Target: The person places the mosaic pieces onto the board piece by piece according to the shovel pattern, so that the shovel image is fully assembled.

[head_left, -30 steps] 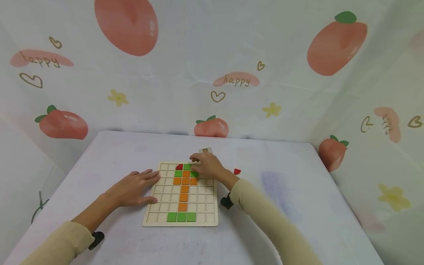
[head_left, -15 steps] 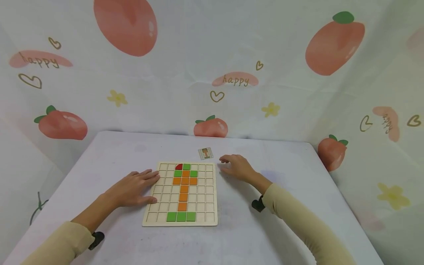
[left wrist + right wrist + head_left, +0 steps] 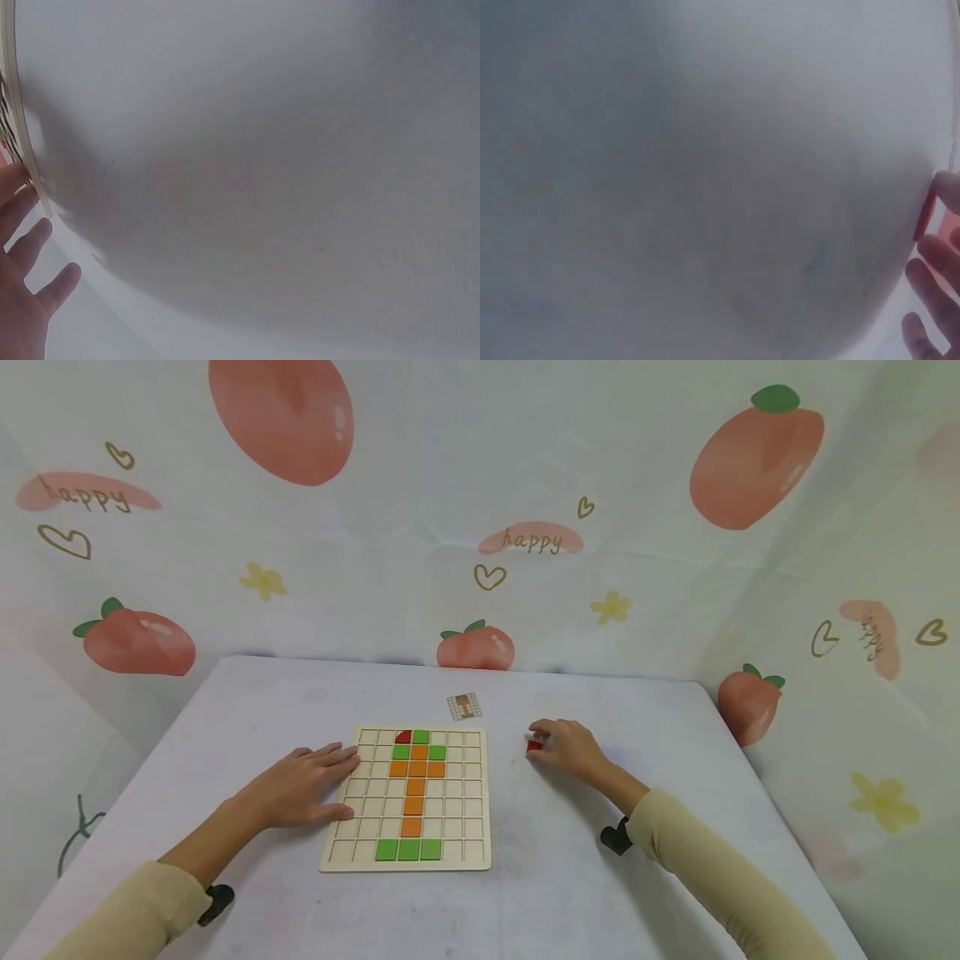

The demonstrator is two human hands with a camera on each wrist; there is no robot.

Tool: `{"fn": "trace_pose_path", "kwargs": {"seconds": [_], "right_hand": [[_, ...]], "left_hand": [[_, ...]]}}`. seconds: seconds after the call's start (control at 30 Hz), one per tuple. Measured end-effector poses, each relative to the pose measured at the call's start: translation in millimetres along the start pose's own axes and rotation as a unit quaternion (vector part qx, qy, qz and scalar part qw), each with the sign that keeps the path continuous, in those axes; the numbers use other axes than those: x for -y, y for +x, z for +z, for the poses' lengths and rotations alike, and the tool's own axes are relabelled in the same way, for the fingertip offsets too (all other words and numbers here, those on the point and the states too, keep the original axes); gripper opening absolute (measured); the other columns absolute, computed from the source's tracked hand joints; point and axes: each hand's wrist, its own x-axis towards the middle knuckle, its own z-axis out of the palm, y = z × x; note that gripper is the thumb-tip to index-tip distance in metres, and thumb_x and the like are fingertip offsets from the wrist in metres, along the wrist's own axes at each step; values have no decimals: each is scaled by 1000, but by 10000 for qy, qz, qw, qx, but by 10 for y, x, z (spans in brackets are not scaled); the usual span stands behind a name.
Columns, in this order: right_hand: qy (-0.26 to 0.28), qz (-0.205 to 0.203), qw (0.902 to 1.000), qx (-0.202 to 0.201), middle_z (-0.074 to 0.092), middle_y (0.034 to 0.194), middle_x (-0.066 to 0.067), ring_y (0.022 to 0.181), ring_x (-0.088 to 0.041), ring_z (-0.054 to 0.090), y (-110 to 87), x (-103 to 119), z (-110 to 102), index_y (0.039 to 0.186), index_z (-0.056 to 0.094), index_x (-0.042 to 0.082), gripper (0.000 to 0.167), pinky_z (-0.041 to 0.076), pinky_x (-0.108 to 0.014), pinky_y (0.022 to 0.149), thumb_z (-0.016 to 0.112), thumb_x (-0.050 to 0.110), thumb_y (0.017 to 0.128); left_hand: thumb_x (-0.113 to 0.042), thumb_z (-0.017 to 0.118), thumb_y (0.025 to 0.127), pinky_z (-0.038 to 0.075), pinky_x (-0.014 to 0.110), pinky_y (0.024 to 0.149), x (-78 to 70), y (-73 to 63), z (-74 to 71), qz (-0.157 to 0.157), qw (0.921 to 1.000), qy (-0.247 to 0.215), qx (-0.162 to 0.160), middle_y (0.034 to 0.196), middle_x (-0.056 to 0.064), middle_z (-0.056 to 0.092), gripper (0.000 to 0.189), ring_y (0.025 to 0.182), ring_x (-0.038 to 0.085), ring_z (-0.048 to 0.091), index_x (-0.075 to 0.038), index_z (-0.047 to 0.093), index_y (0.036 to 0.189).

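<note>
On the white table lies a pale wooden grid board (image 3: 465,807) with orange square tiles (image 3: 414,787) in a column and a crossbar. Green square tiles (image 3: 408,850) fill part of its near row and cells around the top, where one red quarter-circle tile (image 3: 405,738) also sits. My left hand (image 3: 303,785) rests with fingers spread along the board's left edge. Off to the right, my right hand (image 3: 568,750) pinches another red quarter-circle tile (image 3: 533,747) at the table surface; the right wrist view shows this red tile (image 3: 925,214) between thumb and index finger.
A small picture card (image 3: 464,706) with a printed grid lies behind the board. The table (image 3: 337,685) ends at a white curtain (image 3: 390,568) printed with peaches, flowers and hearts. Something green and stringy (image 3: 81,831) shows by the left table edge.
My right hand has left the board's top, moved right across the table and taken the loose red tile between its fingertips. The left hand has stayed on the board's edge.
</note>
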Motion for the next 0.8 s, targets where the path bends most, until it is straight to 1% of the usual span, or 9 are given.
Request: {"fn": "trace_pose_path", "kwargs": {"seconds": [0.13,0.23,0.57,0.7,0.8], "right_hand": [[-46,-97,9996,-242,74,96,-5,86,-20,66,-24,2,40,112,71,5,39,53,-43,83,83,27,81],[-101,-62,9992,-381,74,94,-5,85,-20,66,-22,23,73,110,71,6,40,53,-43,82,84,29,80],[-171,73,9985,-510,74,93,-4,83,-19,66,-63,3,100,109,72,6,32,54,-42,82,81,22,83],[-163,203,9977,-626,73,91,-3,82,-19,65,-85,-4,95,108,72,6,33,54,-41,78,82,23,81],[-218,399,9967,-671,71,89,-3,79,-19,63,-80,24,102,108,71,5,39,55,-39,74,82,31,80]], "left_hand": [[-67,60,87,44,60,99,-2,2,0,2,10000,-15,8,144,13,54,82,132,39,49,-5,58,139],[-67,60,86,44,59,99,-7,4,-1,-2,10000,-35,7,144,13,54,82,132,39,49,-5,58,139],[-65,62,86,43,59,99,-23,4,-10,12,10000,7,31,145,14,54,81,133,39,49,-4,57,139],[-65,62,86,43,59,99,-19,3,-15,24,10000,24,38,145,15,53,81,133,39,49,-4,57,139],[-65,62,86,43,59,99,-12,5,-12,33,10000,6,34,144,15,54,80,132,40,49,-4,58,139]]}}
